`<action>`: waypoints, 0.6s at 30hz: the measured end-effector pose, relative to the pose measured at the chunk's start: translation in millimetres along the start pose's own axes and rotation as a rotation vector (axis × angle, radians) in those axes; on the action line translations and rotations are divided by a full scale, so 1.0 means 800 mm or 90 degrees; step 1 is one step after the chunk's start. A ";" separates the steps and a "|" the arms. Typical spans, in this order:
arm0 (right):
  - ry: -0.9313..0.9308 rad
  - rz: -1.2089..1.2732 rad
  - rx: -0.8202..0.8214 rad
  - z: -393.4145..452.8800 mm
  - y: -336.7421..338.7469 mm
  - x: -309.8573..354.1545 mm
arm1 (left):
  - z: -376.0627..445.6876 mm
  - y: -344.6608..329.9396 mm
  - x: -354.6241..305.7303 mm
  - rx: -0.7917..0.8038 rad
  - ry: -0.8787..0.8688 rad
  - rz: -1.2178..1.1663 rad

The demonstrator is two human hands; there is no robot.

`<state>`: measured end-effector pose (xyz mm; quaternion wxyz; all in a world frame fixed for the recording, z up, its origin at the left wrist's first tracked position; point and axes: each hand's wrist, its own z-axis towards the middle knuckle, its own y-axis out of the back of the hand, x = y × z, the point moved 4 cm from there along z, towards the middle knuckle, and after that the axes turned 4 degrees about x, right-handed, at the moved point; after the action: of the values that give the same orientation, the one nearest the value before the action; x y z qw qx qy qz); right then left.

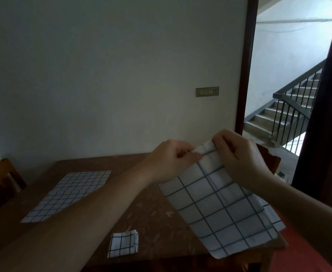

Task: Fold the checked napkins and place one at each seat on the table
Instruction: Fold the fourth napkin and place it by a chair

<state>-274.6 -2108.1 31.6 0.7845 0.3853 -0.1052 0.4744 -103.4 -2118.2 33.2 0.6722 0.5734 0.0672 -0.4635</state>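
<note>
A white checked napkin (220, 209) is held up above the right side of the brown table (157, 218), its lower part draping down to the tabletop. My left hand (171, 161) pinches its top edge on the left, and my right hand (239, 158) pinches the same edge just to the right. A small folded checked napkin (123, 244) lies near the table's front edge. Another checked napkin (69, 195) lies spread flat on the left half of the table, partly hidden by my left forearm.
A wooden chair (0, 183) stands at the table's left side and another chair back (269, 158) shows behind my right hand. The table stands against a white wall. An open doorway at right leads to a staircase (290, 108).
</note>
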 end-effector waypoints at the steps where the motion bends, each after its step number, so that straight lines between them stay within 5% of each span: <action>1: 0.009 -0.002 -0.023 0.000 0.004 0.001 | -0.002 0.004 0.000 -0.025 -0.006 0.045; 10: 0.007 0.024 -0.160 -0.003 0.021 -0.002 | -0.019 0.025 0.010 -0.222 -0.094 0.050; 18: 0.022 0.045 -0.217 -0.004 0.022 0.005 | -0.019 0.044 0.008 -0.280 -0.112 -0.030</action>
<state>-288.1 -2098.8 40.2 0.8230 0.2349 -0.1839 0.4834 -68.6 -2111.8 49.2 0.7733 0.3685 0.1210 -0.5016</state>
